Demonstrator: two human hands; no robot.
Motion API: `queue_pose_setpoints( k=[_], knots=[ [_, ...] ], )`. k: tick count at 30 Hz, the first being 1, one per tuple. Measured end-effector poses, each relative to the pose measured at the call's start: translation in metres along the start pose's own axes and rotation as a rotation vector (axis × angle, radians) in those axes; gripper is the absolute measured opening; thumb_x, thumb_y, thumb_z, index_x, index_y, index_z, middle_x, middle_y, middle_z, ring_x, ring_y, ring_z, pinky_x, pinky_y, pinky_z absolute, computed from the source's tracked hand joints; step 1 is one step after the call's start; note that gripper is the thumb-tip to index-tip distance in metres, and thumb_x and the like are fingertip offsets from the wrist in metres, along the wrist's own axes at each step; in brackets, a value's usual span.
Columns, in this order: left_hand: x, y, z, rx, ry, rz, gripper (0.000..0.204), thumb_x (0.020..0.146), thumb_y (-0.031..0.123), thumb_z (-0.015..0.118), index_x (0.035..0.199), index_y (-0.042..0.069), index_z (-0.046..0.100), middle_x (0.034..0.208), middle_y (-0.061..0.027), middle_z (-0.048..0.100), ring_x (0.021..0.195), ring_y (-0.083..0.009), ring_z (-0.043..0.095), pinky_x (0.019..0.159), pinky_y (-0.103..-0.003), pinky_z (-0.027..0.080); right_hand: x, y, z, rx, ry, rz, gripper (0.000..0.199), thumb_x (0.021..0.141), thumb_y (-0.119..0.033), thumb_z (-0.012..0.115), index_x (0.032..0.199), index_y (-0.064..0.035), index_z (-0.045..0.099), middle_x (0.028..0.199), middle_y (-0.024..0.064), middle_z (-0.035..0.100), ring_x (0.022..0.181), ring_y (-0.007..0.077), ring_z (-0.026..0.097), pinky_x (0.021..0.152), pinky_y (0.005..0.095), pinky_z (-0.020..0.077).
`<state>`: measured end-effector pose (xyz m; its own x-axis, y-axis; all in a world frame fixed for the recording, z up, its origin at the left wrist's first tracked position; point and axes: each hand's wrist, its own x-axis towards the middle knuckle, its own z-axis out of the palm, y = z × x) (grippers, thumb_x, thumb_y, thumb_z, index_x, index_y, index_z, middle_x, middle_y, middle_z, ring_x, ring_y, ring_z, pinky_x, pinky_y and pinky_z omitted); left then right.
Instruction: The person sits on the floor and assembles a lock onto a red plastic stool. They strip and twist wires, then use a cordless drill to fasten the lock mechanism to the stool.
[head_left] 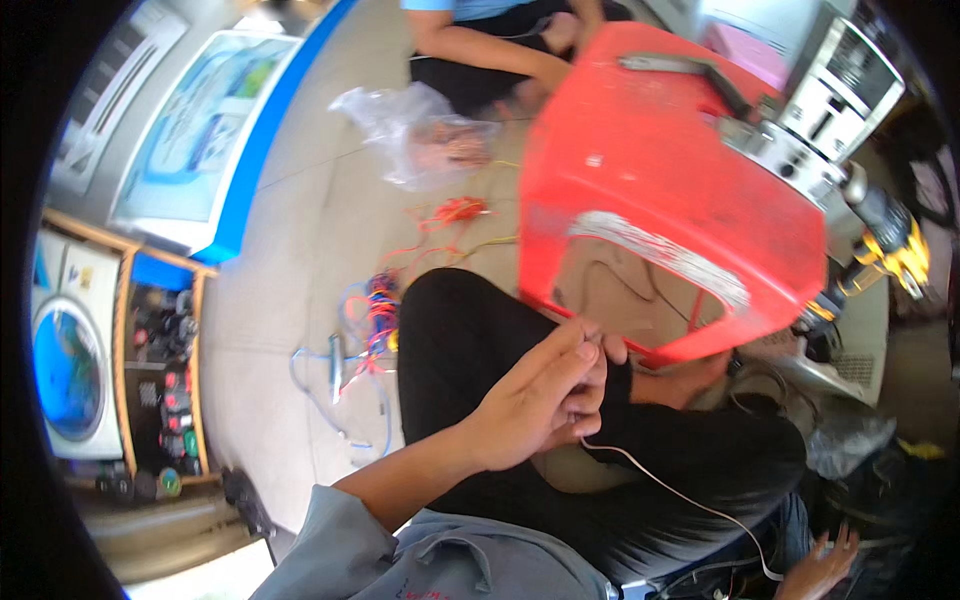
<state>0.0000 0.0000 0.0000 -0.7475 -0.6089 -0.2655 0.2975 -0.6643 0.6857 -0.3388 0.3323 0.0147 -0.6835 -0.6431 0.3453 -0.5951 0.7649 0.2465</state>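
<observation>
My left hand (545,398) is closed in a pinch above my crossed legs, gripping a thin pale cable (672,488). The end of the cable at the fingertips is mostly hidden by the fingers. From under this hand the cable curves down to the lower right, reaching the edge of my right hand (818,570). That hand lies low at the right, its fingers apart and slightly blurred; whether the cable passes beneath it cannot be made out. Just beyond my left hand stands a red plastic stool (650,160).
On the stool lie a grey metal tool (690,72) and a metal device (785,155). A yellow-black power drill (890,250) is at its right. Coloured wire bundles (382,310) and a plastic bag (415,135) lie on the floor. Another person's arm (490,50) is behind the stool.
</observation>
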Motion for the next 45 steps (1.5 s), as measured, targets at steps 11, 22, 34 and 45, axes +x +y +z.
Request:
queue_pose_setpoints(
  k=[11,22,34,45],
  knots=[
    [0.003,-0.007,0.096,0.387,-0.322,0.275,0.029,0.108,0.021,0.049,0.11,-0.006,0.059,0.064,-0.0045,0.048,0.05,-0.0087,0.041,0.047,-0.027,0.04,0.046,-0.222,-0.095,1.931,-0.175,-0.055,0.041,0.091,-0.029,0.076,0.111,0.0066,0.07,0.096,0.0163,0.07,0.083,0.019,0.066,0.076,0.0288,0.0517],
    [0.007,-0.027,0.1,0.459,-0.368,0.191,0.02,0.102,0.005,0.058,0.116,-0.009,0.064,0.067,-0.0063,0.061,0.051,-0.0089,0.055,0.046,-0.024,0.041,0.052,-0.207,-0.09,2.002,-0.132,-0.108,0.02,0.08,-0.011,0.082,0.09,0.0052,0.076,0.082,0.0176,0.075,0.076,0.0228,0.069,0.068,0.0323,0.0545],
    [0.012,-0.026,0.1,0.49,-0.37,0.224,0.038,0.107,0.019,0.047,0.124,-0.012,0.06,0.099,-0.0222,0.07,0.076,-0.0298,0.071,0.068,-0.041,0.059,0.053,-0.199,-0.085,2.103,-0.245,0.067,0.021,0.095,-0.021,0.071,0.105,-0.0017,0.072,0.089,0.019,0.069,0.076,0.0192,0.066,0.063,0.0292,0.0546],
    [0.034,0.0,0.089,1.135,-0.146,0.805,0.015,0.087,0.004,0.075,0.101,-0.003,0.071,0.084,-0.0094,0.073,0.078,-0.0233,0.068,0.074,-0.032,0.051,0.057,-0.202,-0.079,1.828,-0.089,-0.241,0.024,0.087,-0.025,0.079,0.089,-0.0011,0.074,0.078,0.0105,0.074,0.076,0.0198,0.063,0.073,0.0331,0.0468]
  ],
)
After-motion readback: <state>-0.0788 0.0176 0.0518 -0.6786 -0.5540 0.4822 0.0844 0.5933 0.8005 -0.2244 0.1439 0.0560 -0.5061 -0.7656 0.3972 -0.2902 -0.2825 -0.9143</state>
